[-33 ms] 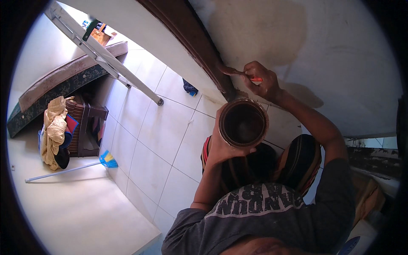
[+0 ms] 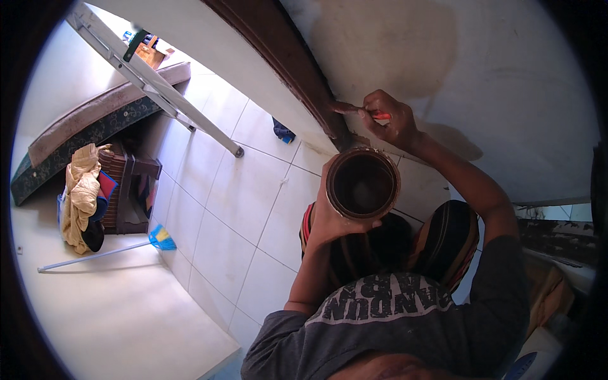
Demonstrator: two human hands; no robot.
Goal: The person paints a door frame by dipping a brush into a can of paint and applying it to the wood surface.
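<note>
Brush (image 2: 348, 109), probably light, best pinched by its handle (image 2: 382, 116), is grasped by the right hand (image 2: 398, 124) at the brown frame (image 2: 290, 71); the left hand (image 2: 324, 218) clasps the likely heavier can (image 2: 364, 163).

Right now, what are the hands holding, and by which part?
Left hand: a can, around its outer side. Right hand: a brush, by its red handle.

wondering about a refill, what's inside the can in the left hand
The can looks dark brown inside, with a paler spot near the middle. Anything beneath that dark surface is covered, so depth cannot be told.
</note>
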